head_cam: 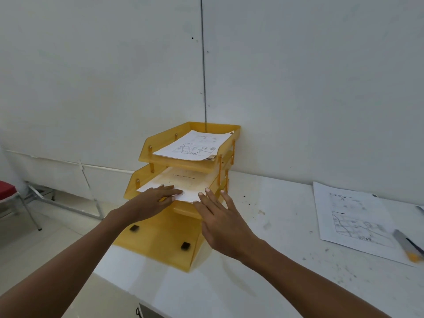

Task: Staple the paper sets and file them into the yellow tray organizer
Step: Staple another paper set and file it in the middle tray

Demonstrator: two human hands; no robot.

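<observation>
1. The left hand [156, 199] reaches forward on a straight arm, palm down. Its fingers lie flat and close together on the front edge of a paper set [183, 180].
2. That paper set sits in the middle tray of the yellow organizer [160, 244], its front edge sticking out past the tray's lip.
3. The right hand [223, 226] is palm down with fingers straight and spread. Its fingertips are at the set's front right corner, seemingly just touching it.
4. Another paper set [195, 145] lies in the top tray.
5. The organizer stands on a white table [286, 226] against the wall. Loose sheets [351, 216] and a stapler [407, 245] lie well to the right.
</observation>
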